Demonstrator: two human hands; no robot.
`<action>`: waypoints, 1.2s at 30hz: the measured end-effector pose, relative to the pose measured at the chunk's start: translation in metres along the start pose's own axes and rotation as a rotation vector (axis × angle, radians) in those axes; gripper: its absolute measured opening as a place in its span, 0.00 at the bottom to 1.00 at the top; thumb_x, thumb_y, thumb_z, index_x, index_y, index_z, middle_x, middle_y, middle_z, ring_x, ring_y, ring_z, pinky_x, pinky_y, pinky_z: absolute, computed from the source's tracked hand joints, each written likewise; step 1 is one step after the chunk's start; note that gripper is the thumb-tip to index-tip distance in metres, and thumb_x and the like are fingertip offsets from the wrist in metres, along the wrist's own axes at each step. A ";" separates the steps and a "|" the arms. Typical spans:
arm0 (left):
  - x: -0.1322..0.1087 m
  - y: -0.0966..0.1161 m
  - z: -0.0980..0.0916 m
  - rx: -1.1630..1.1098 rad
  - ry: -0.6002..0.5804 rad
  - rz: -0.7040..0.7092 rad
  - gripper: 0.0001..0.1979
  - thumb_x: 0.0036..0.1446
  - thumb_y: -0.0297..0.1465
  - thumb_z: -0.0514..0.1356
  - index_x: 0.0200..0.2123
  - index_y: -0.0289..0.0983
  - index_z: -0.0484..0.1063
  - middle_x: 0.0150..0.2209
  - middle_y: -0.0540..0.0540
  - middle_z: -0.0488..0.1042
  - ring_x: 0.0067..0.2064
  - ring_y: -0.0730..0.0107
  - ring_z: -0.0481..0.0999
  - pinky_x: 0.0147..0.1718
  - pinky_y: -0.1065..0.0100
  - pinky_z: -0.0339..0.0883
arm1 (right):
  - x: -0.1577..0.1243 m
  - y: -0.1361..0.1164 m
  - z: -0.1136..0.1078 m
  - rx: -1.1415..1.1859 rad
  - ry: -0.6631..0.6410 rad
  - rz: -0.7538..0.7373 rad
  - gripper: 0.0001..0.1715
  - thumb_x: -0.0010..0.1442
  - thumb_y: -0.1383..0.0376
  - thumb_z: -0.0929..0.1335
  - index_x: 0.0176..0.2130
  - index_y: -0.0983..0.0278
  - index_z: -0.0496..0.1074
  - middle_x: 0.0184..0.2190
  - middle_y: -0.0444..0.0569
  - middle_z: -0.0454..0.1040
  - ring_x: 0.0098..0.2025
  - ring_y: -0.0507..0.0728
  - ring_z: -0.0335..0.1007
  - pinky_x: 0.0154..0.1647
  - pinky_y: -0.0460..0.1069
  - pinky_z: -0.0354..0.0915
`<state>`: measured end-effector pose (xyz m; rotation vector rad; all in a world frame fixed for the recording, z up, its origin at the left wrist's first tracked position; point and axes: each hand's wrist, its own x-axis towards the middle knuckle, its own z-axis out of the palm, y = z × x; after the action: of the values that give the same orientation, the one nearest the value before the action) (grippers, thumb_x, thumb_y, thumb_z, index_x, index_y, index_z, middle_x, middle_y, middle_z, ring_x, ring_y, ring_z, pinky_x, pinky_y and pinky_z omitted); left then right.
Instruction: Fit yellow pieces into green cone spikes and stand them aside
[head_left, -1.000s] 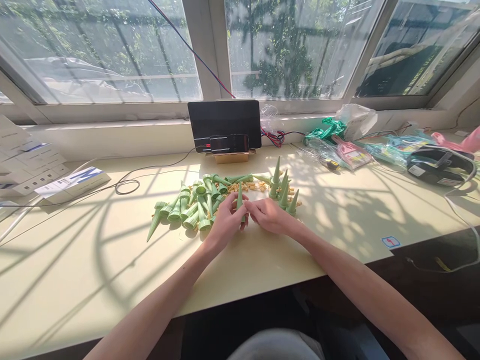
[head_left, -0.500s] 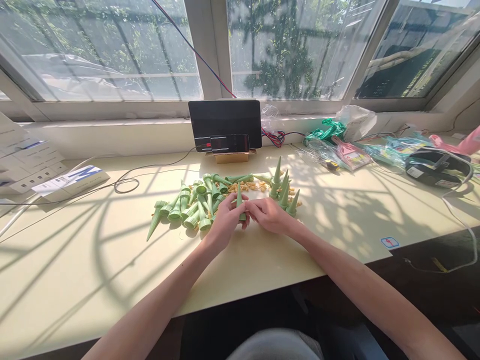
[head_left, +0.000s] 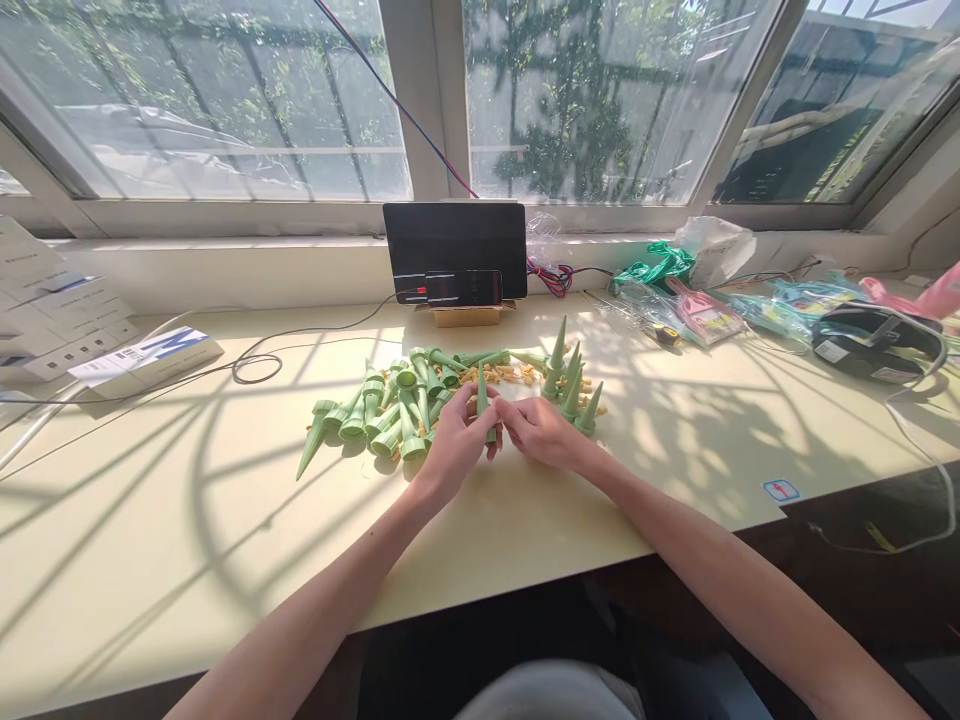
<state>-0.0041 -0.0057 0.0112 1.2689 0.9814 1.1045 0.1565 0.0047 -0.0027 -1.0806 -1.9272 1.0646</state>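
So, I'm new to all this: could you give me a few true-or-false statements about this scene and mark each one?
1. The left hand holds a green cone with its tip up. True.

2. Every other cone stands upright. False: many lying cones are heaped on the left, while a few upright cones stand on the right.

3. The right hand is close beside the left hand. True.

4. The phone lies flat. False: the phone is propped up in front of a larger black panel.

5. Small tan pieces lie on the table beyond the hands. True.
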 end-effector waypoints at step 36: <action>-0.002 0.002 0.001 -0.024 0.034 -0.022 0.11 0.57 0.35 0.65 0.40 0.38 0.68 0.23 0.55 0.69 0.20 0.76 0.67 0.20 0.73 0.62 | -0.001 -0.003 0.001 -0.043 0.024 -0.115 0.31 0.77 0.56 0.56 0.26 0.63 0.69 0.21 0.43 0.70 0.26 0.51 0.59 0.33 0.48 0.57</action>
<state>-0.0033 -0.0077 0.0131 1.2206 1.0029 1.1210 0.1548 0.0023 -0.0003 -0.9882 -1.9756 0.9468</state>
